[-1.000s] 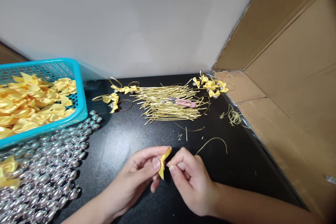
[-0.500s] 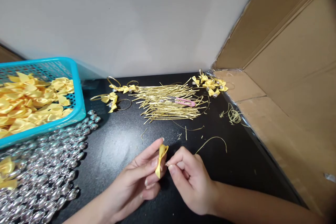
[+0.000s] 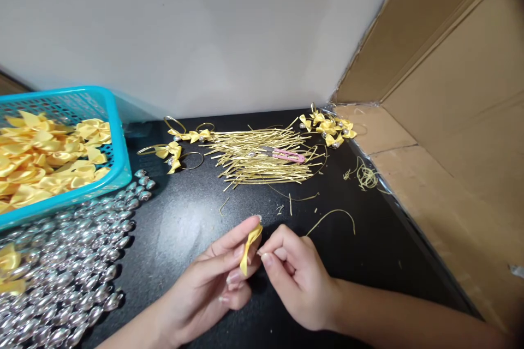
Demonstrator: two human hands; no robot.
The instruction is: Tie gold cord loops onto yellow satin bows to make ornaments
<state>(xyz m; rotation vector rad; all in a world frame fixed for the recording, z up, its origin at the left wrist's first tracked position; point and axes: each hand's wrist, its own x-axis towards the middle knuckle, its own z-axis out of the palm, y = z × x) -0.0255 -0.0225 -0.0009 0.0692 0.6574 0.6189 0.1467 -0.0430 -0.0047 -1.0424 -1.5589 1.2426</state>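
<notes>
My left hand (image 3: pixel 213 278) pinches a small yellow ribbon bow (image 3: pixel 248 247) between thumb and forefinger, just above the black tabletop (image 3: pixel 188 218). My right hand (image 3: pixel 297 275) is closed in a pinch right beside the bow, fingertips touching its middle; what it holds there is too small to make out. A curved gold wire (image 3: pixel 333 217) lies on the table just beyond my right hand.
A turquoise basket (image 3: pixel 118 158) full of yellow bows stands at the left. Several silver beads (image 3: pixel 69 272) are heaped below it. A pile of gold wires (image 3: pixel 262 158) with pink snips (image 3: pixel 289 156) lies at the back, finished bows (image 3: pixel 329 131) beside it. A cardboard wall (image 3: pixel 458 136) closes the right.
My left hand's fingers have shifted on the bow, turning it slightly. Both hands have moved a little farther from me. The view has tilted slightly.
</notes>
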